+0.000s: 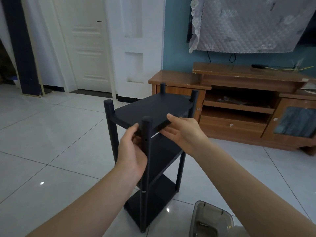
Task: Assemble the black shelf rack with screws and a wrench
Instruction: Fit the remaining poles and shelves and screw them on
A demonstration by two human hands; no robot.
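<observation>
The black shelf rack [153, 156] stands upright on the tiled floor in the middle of the head view, with three boards between its black posts. My left hand [132, 151] grips the near post [146, 151] just under the top board [152, 111], thumb up against the board's front edge. My right hand [182, 130] holds the top board's near right corner, thumb on top and fingers underneath. The board sits slightly tilted among the post tops. A small empty hole shows in the near post beside my left fingers. No screws or wrench can be made out.
A grey translucent plastic container [211, 219] with small metal parts sits on the floor at the lower right. A brown wooden TV cabinet [239, 103] runs along the blue wall behind the rack. White doors [89, 48] stand at the far left.
</observation>
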